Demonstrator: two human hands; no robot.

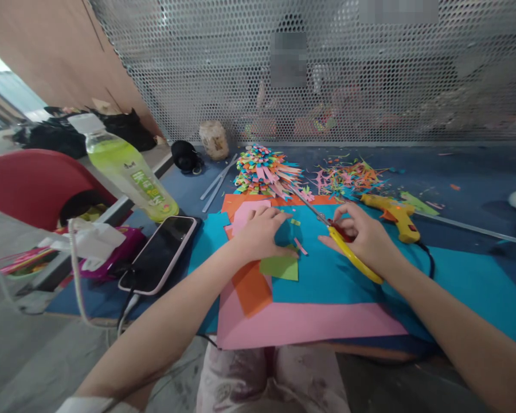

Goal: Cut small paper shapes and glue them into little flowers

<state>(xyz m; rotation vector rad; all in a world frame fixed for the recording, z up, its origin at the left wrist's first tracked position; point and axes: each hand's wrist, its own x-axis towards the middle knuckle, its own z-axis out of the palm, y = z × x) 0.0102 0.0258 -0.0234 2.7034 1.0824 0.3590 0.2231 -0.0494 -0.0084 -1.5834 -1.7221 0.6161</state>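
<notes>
My right hand is wrapped around the scissors, which have yellow and red handles. Their blades point up and left over the blue paper. With its fingers spread, my left hand lies over the stacked sheets, its thumb by the top edge of a green paper piece. Orange paper and a large pink sheet lie partly beneath. A few small cut scraps, among them a pink strip, rest between my hands. Beyond them stands a fringed, multicoloured paper cone.
A heap of shredded paper lies behind a yellow glue gun. Glue sticks sit near a jar. On my left are a phone with a cable and a drink bottle. A perforated metal panel rises behind.
</notes>
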